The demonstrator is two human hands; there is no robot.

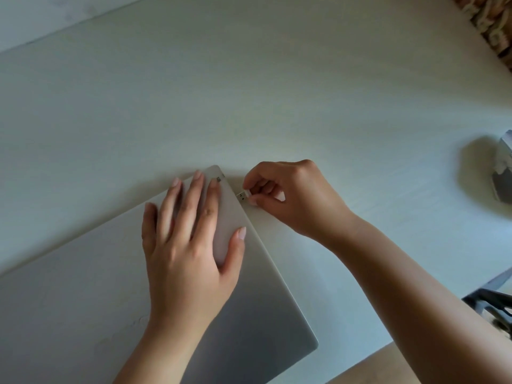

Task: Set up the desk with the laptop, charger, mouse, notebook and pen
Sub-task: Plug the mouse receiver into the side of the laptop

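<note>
Left hand: The left hand lay flat and fully spread on the lid of the closed laptop, gripping nothing. Judged purpose: to pin the machine against sideways push.

Right hand: The right hand was curled, thumb and forefinger pinched shut on a small USB plug, apparently a mouse receiver. Whether a cable ran from it could not be told; the palm hid that side.

USB plug: Its metal end pointed at the laptop's side edge, just beside it and level with the left fingertips. Whether it had entered a port could not be told; the port itself was not visible.

Laptop: Silver, lid down, lying askew on the counter beneath the left hand, its far corner just beyond the left fingertips.

Mouse: A blurred grey object, probably the mouse, sat well apart to the right of the right hand, at the frame edge.

Other items: A dark object showed below the right forearm, unidentifiable. Charger, notebook and pen were not in view.

Stage of task: Judged early; laptop placed, plug insertion in hand.

Risk: Misalignment of the plug could scrape the casing; the pinch grip gave fine control accordingly.
</note>
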